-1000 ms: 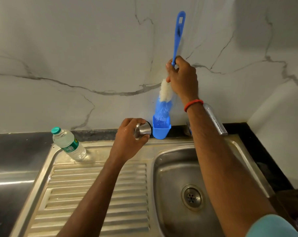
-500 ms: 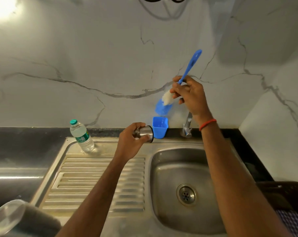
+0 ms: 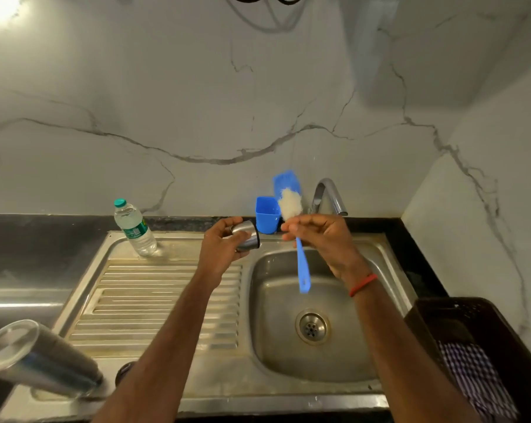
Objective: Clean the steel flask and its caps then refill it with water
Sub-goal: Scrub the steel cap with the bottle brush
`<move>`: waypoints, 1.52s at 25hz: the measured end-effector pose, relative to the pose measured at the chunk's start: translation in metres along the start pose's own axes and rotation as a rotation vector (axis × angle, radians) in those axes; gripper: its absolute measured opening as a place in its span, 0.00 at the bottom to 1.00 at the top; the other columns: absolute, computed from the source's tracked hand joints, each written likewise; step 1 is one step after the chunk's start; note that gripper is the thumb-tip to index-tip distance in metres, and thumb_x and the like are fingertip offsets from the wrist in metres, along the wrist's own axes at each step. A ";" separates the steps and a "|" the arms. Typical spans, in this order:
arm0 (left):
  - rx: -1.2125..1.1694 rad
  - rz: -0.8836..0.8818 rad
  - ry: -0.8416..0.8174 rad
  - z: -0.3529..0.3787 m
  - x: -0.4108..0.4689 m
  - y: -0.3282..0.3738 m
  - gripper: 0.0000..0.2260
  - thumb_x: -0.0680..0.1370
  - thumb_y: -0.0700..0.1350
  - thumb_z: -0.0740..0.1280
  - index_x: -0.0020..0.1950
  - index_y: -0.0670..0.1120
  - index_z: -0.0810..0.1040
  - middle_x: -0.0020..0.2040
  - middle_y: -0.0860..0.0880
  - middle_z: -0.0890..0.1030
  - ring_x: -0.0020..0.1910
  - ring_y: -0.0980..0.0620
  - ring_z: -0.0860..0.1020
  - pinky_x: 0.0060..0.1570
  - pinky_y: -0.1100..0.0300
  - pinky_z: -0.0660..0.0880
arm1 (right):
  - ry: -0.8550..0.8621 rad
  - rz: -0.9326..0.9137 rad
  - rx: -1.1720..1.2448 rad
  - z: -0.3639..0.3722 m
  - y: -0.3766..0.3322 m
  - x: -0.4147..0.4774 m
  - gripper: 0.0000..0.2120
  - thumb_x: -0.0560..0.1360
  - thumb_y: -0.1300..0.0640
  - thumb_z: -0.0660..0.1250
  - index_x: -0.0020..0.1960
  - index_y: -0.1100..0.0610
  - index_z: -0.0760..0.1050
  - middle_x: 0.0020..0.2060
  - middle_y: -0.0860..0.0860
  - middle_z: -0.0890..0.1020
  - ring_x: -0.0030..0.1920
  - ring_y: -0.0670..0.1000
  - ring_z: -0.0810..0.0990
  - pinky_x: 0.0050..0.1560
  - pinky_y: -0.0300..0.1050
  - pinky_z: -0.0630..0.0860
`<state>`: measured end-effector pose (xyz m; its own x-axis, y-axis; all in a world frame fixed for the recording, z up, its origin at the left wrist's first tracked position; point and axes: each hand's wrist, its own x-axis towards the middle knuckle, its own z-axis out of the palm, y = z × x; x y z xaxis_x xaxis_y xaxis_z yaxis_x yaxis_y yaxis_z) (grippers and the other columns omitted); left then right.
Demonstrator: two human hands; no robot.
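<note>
Two things sit closest to the camera: the steel flask [image 3: 35, 358] lying on its side at the lower left of the frame, on the front edge of the sink [image 3: 282, 355], and a dark basket [image 3: 459, 319] with a checked cloth in it at the lower right. So the flask body is parked and it looks like the caps are getting done first.

Mid-frame, over the near-left rim of the basin, the left hand [image 3: 220, 248] has its fingers curled round a steel cap [image 3: 247, 236], dark-rimmed open end pointing right. The right hand [image 3: 322, 239] is just beside it, not touching, pinching a blue brush [image 3: 302, 270] right under the bristles, with the white head sticking up and the handle dangling down over the basin.

My take on doing this bit well: choke down the handle less, tip the bristle head over toward the cap mouth, then push it in and twist so the fibres reach the inside corners and the rim. Keep both hands over the basin so drips land there, not on the drainboard [image 3: 154, 300].

Further back: a blue holder cup [image 3: 267, 213], the tap [image 3: 329, 193] with no water showing, and a water bottle [image 3: 134, 228] upright at the left, against the marble wall.
</note>
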<state>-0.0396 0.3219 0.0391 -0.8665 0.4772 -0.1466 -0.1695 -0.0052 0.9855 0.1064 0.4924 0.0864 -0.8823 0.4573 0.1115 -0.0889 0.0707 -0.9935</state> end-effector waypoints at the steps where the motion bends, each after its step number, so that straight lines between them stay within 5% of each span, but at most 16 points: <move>1: -0.013 -0.011 0.007 0.002 -0.002 0.000 0.14 0.76 0.37 0.73 0.61 0.46 0.80 0.52 0.45 0.84 0.51 0.46 0.85 0.47 0.50 0.84 | -0.015 0.007 -0.065 -0.003 0.010 -0.009 0.10 0.73 0.66 0.73 0.54 0.60 0.80 0.48 0.59 0.86 0.48 0.56 0.87 0.51 0.48 0.83; 5: -0.064 -0.032 0.030 0.012 -0.008 0.001 0.12 0.77 0.38 0.72 0.60 0.46 0.81 0.52 0.43 0.83 0.51 0.46 0.84 0.46 0.51 0.84 | 0.095 0.177 -0.174 -0.026 0.050 -0.035 0.26 0.70 0.69 0.75 0.61 0.48 0.74 0.48 0.55 0.87 0.48 0.50 0.87 0.48 0.48 0.84; 8: -0.131 -0.034 0.065 0.017 -0.011 0.000 0.10 0.78 0.40 0.71 0.59 0.46 0.80 0.50 0.45 0.83 0.47 0.47 0.84 0.44 0.51 0.83 | 0.248 0.197 -0.306 -0.049 0.075 -0.050 0.25 0.70 0.70 0.75 0.58 0.46 0.78 0.47 0.50 0.87 0.48 0.46 0.86 0.50 0.42 0.83; 12: -0.160 -0.109 0.241 0.019 -0.012 -0.006 0.10 0.80 0.52 0.67 0.58 0.49 0.78 0.50 0.46 0.81 0.44 0.48 0.80 0.40 0.54 0.77 | 0.297 0.040 -0.484 -0.071 0.078 -0.060 0.17 0.71 0.70 0.74 0.50 0.49 0.82 0.43 0.42 0.84 0.46 0.36 0.82 0.50 0.30 0.78; 15: -0.221 -0.193 0.339 0.019 -0.014 -0.005 0.13 0.80 0.59 0.64 0.55 0.52 0.79 0.49 0.46 0.82 0.44 0.48 0.79 0.40 0.55 0.73 | 0.328 -0.055 -0.577 -0.087 0.073 -0.061 0.17 0.70 0.70 0.75 0.50 0.49 0.82 0.43 0.42 0.83 0.46 0.39 0.82 0.52 0.33 0.78; 20: -0.068 -0.079 0.289 0.027 -0.024 -0.003 0.13 0.82 0.57 0.62 0.52 0.49 0.78 0.38 0.49 0.77 0.36 0.54 0.75 0.37 0.58 0.68 | 0.251 -0.267 -0.924 -0.102 0.063 -0.049 0.10 0.73 0.65 0.72 0.51 0.54 0.84 0.43 0.44 0.78 0.45 0.43 0.74 0.48 0.32 0.70; 28: -0.001 -0.058 0.270 0.022 -0.034 0.004 0.14 0.81 0.58 0.63 0.52 0.49 0.80 0.40 0.46 0.80 0.34 0.51 0.76 0.29 0.62 0.70 | 0.266 -0.669 -1.516 -0.104 0.022 -0.033 0.08 0.79 0.51 0.69 0.57 0.47 0.82 0.45 0.43 0.85 0.45 0.50 0.76 0.49 0.50 0.65; 31: 0.011 -0.084 0.273 0.018 -0.039 0.008 0.13 0.81 0.57 0.64 0.51 0.49 0.79 0.37 0.47 0.78 0.32 0.52 0.73 0.26 0.63 0.68 | 0.145 -0.706 -1.528 -0.105 0.016 -0.031 0.11 0.82 0.48 0.62 0.58 0.48 0.81 0.43 0.45 0.84 0.42 0.51 0.77 0.42 0.47 0.69; 34: 0.055 -0.021 0.259 0.015 -0.042 0.011 0.11 0.81 0.55 0.64 0.46 0.49 0.79 0.34 0.48 0.74 0.30 0.53 0.70 0.27 0.62 0.65 | -0.114 -0.412 -1.417 -0.092 0.011 -0.033 0.26 0.80 0.39 0.46 0.56 0.50 0.79 0.39 0.48 0.82 0.39 0.51 0.79 0.38 0.51 0.77; 35: 0.074 0.002 0.248 0.013 -0.044 0.013 0.12 0.81 0.54 0.63 0.45 0.48 0.79 0.33 0.48 0.73 0.29 0.53 0.69 0.26 0.63 0.64 | -0.136 -0.340 -1.353 -0.090 0.010 -0.034 0.27 0.80 0.38 0.46 0.55 0.51 0.80 0.39 0.48 0.82 0.39 0.50 0.79 0.41 0.51 0.77; 38: 0.134 0.039 0.260 0.010 -0.046 0.014 0.13 0.81 0.54 0.63 0.45 0.46 0.78 0.35 0.47 0.73 0.33 0.51 0.72 0.26 0.63 0.67 | -0.022 -0.412 -1.093 -0.093 0.008 -0.031 0.10 0.77 0.47 0.69 0.52 0.52 0.84 0.38 0.47 0.82 0.40 0.46 0.75 0.43 0.46 0.72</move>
<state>0.0024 0.3086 0.0602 -0.9654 0.2375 -0.1078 -0.0848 0.1052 0.9908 0.1762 0.5612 0.0770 -0.8882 0.2073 0.4100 0.0654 0.9404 -0.3338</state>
